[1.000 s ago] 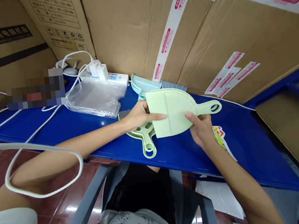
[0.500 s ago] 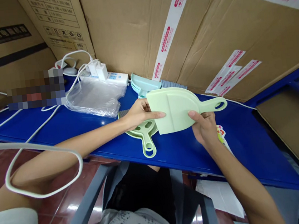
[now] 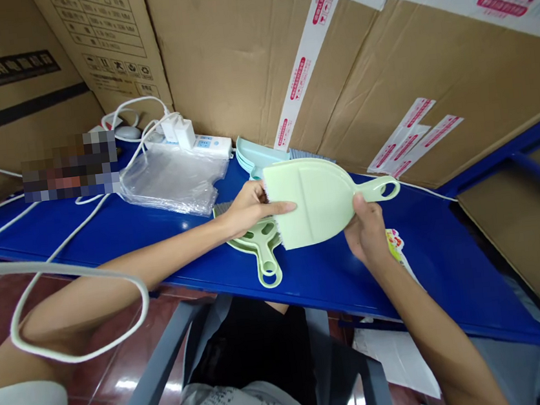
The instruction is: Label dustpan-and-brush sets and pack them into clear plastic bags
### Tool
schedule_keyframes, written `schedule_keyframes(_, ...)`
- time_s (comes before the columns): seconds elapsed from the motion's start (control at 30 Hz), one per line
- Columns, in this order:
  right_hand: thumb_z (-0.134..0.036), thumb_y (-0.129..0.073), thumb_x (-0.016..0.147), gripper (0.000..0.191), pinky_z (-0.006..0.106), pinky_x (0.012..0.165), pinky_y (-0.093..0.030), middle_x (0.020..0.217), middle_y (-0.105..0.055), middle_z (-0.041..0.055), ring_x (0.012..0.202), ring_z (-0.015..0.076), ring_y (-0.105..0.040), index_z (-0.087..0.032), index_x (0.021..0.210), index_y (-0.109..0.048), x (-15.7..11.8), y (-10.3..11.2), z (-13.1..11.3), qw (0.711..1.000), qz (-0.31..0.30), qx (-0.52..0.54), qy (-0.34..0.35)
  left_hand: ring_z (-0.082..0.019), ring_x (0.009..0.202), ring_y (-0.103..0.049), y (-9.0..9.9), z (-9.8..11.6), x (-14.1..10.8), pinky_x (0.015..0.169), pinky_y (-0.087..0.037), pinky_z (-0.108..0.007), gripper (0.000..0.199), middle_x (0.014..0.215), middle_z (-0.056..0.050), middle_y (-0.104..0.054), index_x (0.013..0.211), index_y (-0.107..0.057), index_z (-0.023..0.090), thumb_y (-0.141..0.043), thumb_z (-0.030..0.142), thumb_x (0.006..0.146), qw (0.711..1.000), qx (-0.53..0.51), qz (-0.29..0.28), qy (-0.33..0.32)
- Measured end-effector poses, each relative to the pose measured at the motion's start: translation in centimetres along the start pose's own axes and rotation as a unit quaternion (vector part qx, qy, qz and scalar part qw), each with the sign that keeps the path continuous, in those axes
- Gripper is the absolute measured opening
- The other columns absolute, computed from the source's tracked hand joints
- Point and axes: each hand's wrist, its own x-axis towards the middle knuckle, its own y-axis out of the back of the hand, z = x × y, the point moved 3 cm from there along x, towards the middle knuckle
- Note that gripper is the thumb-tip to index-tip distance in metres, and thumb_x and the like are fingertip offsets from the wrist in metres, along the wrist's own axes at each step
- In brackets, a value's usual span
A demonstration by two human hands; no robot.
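Note:
A light green dustpan (image 3: 321,200) is held level above the blue table, its handle with a ring end pointing right. Pale bristles stick out along its left edge, from a brush mostly hidden behind it. My left hand (image 3: 256,208) grips that left edge, thumb on top. My right hand (image 3: 366,221) pinches the dustpan near the base of its handle. Below my left hand, another green dustpan and brush set (image 3: 266,255) lies on the table, handle toward me. Light blue dustpans (image 3: 257,154), stacked, are behind the held one.
On the blue table (image 3: 198,253) lie clear plastic bags (image 3: 174,177) beside a white power strip (image 3: 212,145) with cables. Cardboard boxes (image 3: 234,57) stand along the back. A white cable (image 3: 139,295) loops over my left arm. A colourful card (image 3: 395,245) is beside my right wrist.
The held dustpan has turned slightly and shifted a little left, and bristles now show along its left edge. My right hand has moved slightly left and up, closer to the handle.

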Motion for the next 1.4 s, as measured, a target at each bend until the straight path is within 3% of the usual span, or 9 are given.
schedule_keyframes(0.13,-0.057,-0.087,0.079,0.037,0.047,0.099,-0.064,0.099,-0.084,0.0041,0.115,0.0314,-0.078,-0.024,0.092,-0.076,0.5,0.3,-0.5,1.000,0.013,0.011,0.024,-0.029,0.100,-0.079,0.5,-0.1,0.4,0.095,-0.063,-0.044,0.039,0.105,-0.012,-0.083,0.102,-0.082,0.014,-0.097,0.027,0.069,1.000,-0.015,0.014,-0.012)
schedule_keyframes(0.53,-0.048,-0.095,0.073,0.034,0.044,0.088,-0.068,0.086,-0.083,0.0026,0.084,0.0257,-0.082,-0.022,0.081,-0.075,1.1,1.1,-1.4,0.999,0.007,0.023,0.044,-0.030,0.100,-0.078,0.3,-0.1,0.6,0.095,-0.061,-0.045,0.046,0.104,-0.012,-0.083,0.105,-0.083,0.013,-0.099,0.033,0.067,0.999,-0.032,0.010,-0.002)
schedule_keyframes(0.67,-0.054,-0.093,0.074,0.038,0.045,0.087,-0.069,0.085,-0.082,0.0043,0.091,0.0286,-0.082,-0.021,0.084,-0.078,1.0,1.1,-1.6,0.999,0.002,0.006,0.042,-0.031,0.100,-0.078,0.3,0.0,0.5,0.093,-0.061,-0.043,0.046,0.102,-0.012,-0.083,0.103,-0.083,0.013,-0.100,0.033,0.064,0.999,-0.037,0.009,-0.001)
schedule_keyframes(0.93,-0.042,-0.094,0.077,0.028,0.046,0.088,-0.069,0.088,-0.082,0.0028,0.089,0.0266,-0.082,-0.022,0.077,-0.075,0.9,1.5,-2.0,0.998,-0.009,-0.002,0.066,-0.029,0.096,-0.078,0.4,0.0,0.5,0.090,-0.062,-0.041,0.045,0.098,-0.010,-0.083,0.100,-0.083,0.014,-0.101,0.034,0.063,0.999,-0.030,0.007,-0.008)
schedule_keyframes(1.13,-0.044,-0.093,0.077,0.029,0.046,0.089,-0.069,0.092,-0.083,0.0060,0.098,0.0291,-0.081,-0.021,0.083,-0.077,0.7,1.2,-2.4,0.996,0.000,-0.017,0.085,-0.027,0.095,-0.078,0.6,-0.1,0.5,0.089,-0.063,-0.041,0.039,0.098,-0.010,-0.083,0.099,-0.082,0.014,-0.097,0.035,0.070,1.000,0.003,0.008,-0.026)
schedule_keyframes(1.2,-0.044,-0.094,0.076,0.030,0.047,0.089,-0.069,0.088,-0.082,0.0048,0.093,0.0288,-0.081,-0.021,0.082,-0.077,0.9,1.2,-2.9,0.994,0.019,-0.017,0.108,-0.024,0.090,-0.078,0.5,0.1,0.6,0.085,-0.064,-0.038,0.035,0.097,-0.009,-0.082,0.098,-0.080,0.015,-0.095,0.032,0.072,1.000,0.003,0.000,-0.028)
schedule_keyframes(1.3,-0.039,-0.095,0.074,0.026,0.050,0.091,-0.068,0.083,-0.081,0.0008,0.086,0.0272,-0.081,-0.025,0.075,-0.073,1.0,2.4,-4.4,0.977,0.080,-0.007,0.198,-0.021,0.084,-0.078,0.6,0.6,0.7,0.077,-0.065,-0.034,0.026,0.094,-0.006,-0.081,0.096,-0.077,0.017,-0.091,0.027,0.076,0.999,-0.003,-0.007,-0.040)
schedule_keyframes(1.4,-0.030,-0.094,0.075,0.021,0.050,0.099,-0.065,0.088,-0.082,-0.0012,0.101,0.0314,-0.080,-0.031,0.072,-0.074,0.8,4.9,-6.1,0.952,0.136,-0.043,0.272,-0.019,0.077,-0.077,0.9,1.2,0.9,0.067,-0.065,-0.032,0.022,0.095,-0.006,-0.080,0.099,-0.076,0.017,-0.086,0.025,0.081,0.998,-0.007,0.003,-0.055)
